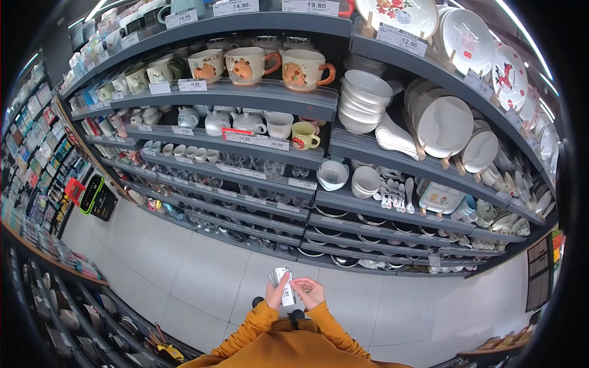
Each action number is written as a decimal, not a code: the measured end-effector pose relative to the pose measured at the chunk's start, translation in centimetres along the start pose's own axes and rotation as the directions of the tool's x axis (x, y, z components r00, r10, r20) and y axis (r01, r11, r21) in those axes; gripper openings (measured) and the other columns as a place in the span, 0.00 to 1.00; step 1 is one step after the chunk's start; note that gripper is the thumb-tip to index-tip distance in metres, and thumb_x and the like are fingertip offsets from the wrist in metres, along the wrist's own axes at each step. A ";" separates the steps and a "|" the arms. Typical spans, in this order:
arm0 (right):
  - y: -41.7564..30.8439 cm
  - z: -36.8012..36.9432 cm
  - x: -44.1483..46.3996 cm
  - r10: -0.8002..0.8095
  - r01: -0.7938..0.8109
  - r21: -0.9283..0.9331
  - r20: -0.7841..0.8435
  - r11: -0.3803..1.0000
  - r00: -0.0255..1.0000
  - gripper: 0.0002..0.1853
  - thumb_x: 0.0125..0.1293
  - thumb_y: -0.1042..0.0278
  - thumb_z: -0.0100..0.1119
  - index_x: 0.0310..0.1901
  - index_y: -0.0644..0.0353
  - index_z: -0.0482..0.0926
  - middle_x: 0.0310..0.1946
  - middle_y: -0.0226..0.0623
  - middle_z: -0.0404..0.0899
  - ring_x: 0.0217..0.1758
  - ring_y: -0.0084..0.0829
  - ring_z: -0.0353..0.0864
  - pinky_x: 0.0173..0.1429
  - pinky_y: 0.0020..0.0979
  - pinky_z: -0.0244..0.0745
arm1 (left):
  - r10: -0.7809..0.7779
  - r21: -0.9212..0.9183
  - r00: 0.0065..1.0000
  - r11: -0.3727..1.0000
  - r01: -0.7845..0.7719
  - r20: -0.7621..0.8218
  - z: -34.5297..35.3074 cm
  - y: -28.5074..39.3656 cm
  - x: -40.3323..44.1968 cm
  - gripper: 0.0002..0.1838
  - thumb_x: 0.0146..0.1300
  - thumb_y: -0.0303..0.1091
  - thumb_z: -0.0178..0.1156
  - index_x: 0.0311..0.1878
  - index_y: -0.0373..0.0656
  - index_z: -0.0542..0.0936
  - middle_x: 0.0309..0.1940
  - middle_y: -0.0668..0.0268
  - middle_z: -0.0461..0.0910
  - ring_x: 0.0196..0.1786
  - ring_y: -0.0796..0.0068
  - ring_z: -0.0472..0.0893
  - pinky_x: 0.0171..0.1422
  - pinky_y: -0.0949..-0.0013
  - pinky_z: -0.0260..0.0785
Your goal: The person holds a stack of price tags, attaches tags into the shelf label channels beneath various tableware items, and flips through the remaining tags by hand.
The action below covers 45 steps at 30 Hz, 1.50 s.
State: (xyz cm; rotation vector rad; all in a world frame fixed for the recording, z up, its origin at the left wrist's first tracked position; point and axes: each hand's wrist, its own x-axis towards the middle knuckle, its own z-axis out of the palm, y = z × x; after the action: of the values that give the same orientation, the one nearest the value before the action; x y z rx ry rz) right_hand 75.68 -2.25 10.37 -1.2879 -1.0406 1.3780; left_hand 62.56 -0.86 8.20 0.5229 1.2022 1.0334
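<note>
Low in front of my body, my left hand (275, 295) is closed around a small stack of white price tags (287, 294). The front tag reads 3.80 and stands roughly upright, its print turned sideways. From the other side, my right hand (310, 293) meets the tags, thumb and fingers pinched together at their edge. How many tags are in the stack cannot be made out. Both forearms are in mustard-yellow sleeves (253, 325).
Shelves ahead carry mugs (246, 66), teapots (218, 122), stacked white bowls (366, 98) and plates (445, 126). Price labels (192, 84) line the shelf edges. A black and green shopping basket (98, 197) is on the left. Pale floor tiles (202, 264) run between the shelving.
</note>
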 end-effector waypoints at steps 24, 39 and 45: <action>-9.7 2.1 28.1 -0.619 -0.002 -0.974 -0.146 0.227 0.772 0.11 0.61 0.59 0.61 0.43 0.50 0.81 0.41 0.31 0.80 0.35 0.41 0.82 0.39 0.42 0.75 | -0.259 0.057 0.840 0.963 0.265 0.476 -16.5 15.5 11.0 0.21 0.71 0.42 0.52 0.57 0.34 0.71 0.52 0.55 0.78 0.45 0.69 0.81 0.50 0.68 0.76; -2.9 16.3 17.1 -0.221 0.181 -0.208 -0.189 0.961 0.957 0.05 0.61 0.77 0.62 0.39 0.63 0.81 0.35 0.30 0.83 0.33 0.16 0.78 0.36 0.20 0.74 | -0.173 -0.025 0.835 0.976 0.218 0.522 -15.5 21.8 14.4 0.26 0.76 0.46 0.40 0.64 0.34 0.69 0.67 0.65 0.67 0.66 0.75 0.67 0.67 0.71 0.61; -0.6 23.3 15.1 -0.036 0.048 0.039 -0.259 0.998 0.965 0.10 0.70 0.71 0.53 0.47 0.66 0.77 0.34 0.28 0.81 0.33 0.12 0.73 0.35 0.16 0.68 | 0.020 0.054 0.818 0.997 -0.062 0.575 -15.2 21.3 14.8 0.26 0.76 0.45 0.39 0.63 0.30 0.68 0.63 0.57 0.71 0.62 0.68 0.72 0.66 0.69 0.63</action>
State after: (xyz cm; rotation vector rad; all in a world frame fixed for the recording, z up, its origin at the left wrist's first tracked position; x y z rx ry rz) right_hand 52.61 13.15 10.08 -1.3625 -0.8484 1.1588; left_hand 40.76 19.24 12.95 0.8510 0.6856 0.7837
